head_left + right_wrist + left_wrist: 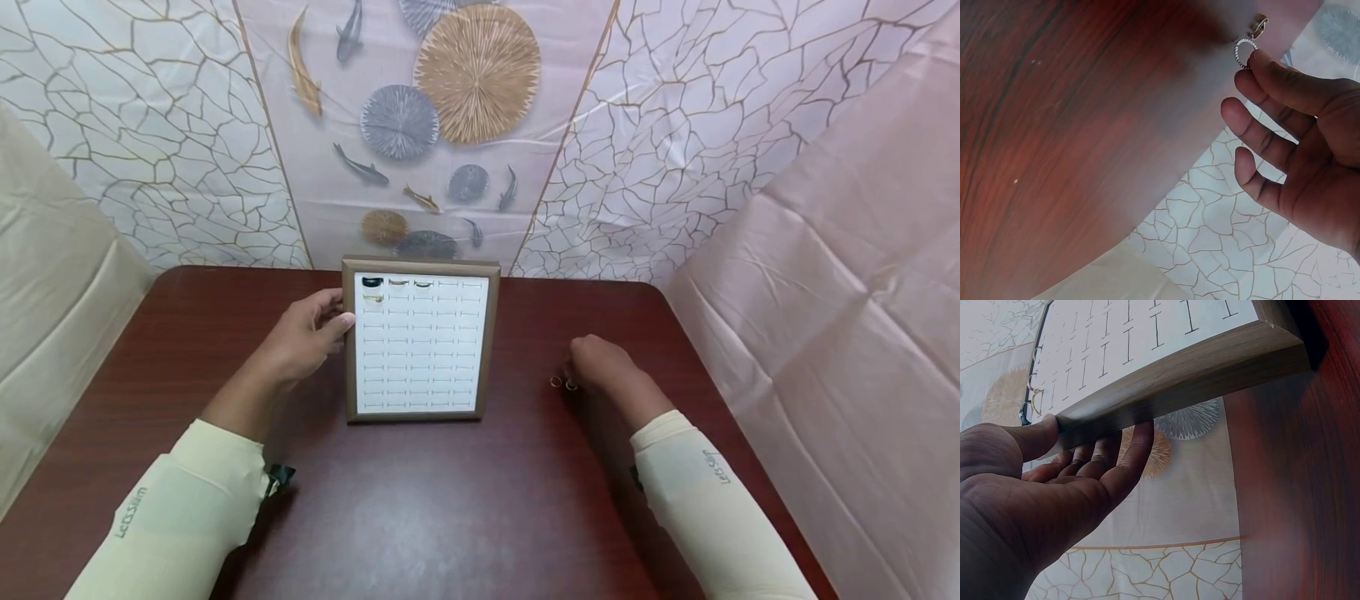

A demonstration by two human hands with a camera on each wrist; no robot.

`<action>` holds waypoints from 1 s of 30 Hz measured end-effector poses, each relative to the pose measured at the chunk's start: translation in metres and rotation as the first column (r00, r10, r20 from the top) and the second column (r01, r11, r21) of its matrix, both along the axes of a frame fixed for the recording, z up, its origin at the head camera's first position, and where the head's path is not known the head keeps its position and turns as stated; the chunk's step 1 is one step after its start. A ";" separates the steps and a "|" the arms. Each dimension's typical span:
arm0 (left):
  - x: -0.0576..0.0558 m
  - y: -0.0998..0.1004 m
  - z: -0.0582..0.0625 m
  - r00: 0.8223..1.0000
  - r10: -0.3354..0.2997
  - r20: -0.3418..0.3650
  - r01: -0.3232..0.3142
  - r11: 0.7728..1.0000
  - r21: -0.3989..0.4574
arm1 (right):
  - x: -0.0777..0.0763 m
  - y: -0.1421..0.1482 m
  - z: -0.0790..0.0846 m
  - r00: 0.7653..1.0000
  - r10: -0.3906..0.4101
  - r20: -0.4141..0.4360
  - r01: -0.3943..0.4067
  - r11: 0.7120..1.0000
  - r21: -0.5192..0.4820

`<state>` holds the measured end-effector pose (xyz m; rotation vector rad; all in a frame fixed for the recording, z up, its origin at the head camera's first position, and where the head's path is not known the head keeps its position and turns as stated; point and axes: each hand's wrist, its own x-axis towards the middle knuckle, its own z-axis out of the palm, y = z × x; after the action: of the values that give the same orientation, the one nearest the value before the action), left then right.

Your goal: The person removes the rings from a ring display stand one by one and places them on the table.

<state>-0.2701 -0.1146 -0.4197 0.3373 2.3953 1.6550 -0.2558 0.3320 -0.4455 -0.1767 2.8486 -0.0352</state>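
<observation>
While the framed board (491,350) stands propped on the table (420,517), the head view shows a person working on both sides of it. The left hand (306,335) is at the upper part of the board's left edge; the right hand (602,364) is low over the table, well to the right of the board, with a gold ring (556,382) just past its fingertips on the side toward the board. Ring-shaped pieces sit in the slits at the board's upper left, among them a dark ring (372,283). For the pick-up to go well, the board is best steadied lightly, without tipping it, and one ring should be lifted without nudging its neighbour.

From the left wrist, the hand grips the board's side loosely: thumb against the front of the edge, fingers reaching behind, palm standing off the wood. That calls for little force, just enough against wobble.

From the right wrist, thumb and forefinger pinch the rim of a beaded ring (1239,55), the other fingers loosely bent and touching nothing visible. The gold ring is just beside it. A pinch low on the rim, as here, seems sensible, since it leaves most of the band free for guiding toward the board.
</observation>
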 end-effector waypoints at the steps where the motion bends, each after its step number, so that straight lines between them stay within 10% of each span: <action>1: 0.000 0.000 0.000 1.000 0.001 0.000 -0.001 1.000 -0.001 | 0.000 -0.001 0.000 1.000 0.007 0.000 -0.007 1.000 -0.001; 30: 0.000 -0.001 -0.001 1.000 0.000 -0.010 0.000 1.000 -0.004 | -0.011 -0.041 -0.015 0.992 0.080 -0.094 -0.084 0.995 -0.046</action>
<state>-0.2701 -0.1155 -0.4209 0.3462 2.4052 1.6521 -0.2672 0.2912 -0.4606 -0.3134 2.9312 -0.0828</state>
